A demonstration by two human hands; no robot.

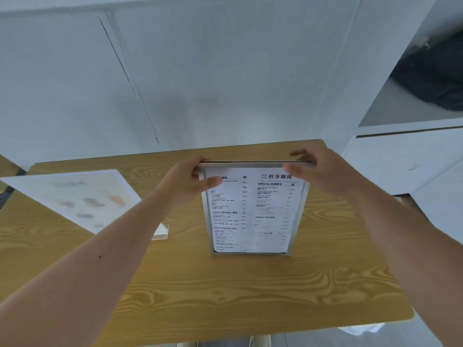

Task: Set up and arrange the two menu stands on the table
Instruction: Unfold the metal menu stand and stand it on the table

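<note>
A silver-framed menu stand (253,216) with a printed drinks list stands upright near the middle of the wooden table (200,296), its face towards me. My left hand (185,181) grips its top left corner, thumb on the front. My right hand (320,169) grips the top right corner, fingers over the upper edge. A second menu stand (80,196), clear acrylic with a pale illustrated sheet, leans at the left of the table; its clear base (161,230) shows just behind my left forearm.
A white wall rises directly behind the table's far edge. A white counter (400,151) with a dark bag (436,76) on its shelf stands to the right. Shoes (260,341) show on the floor below the near table edge.
</note>
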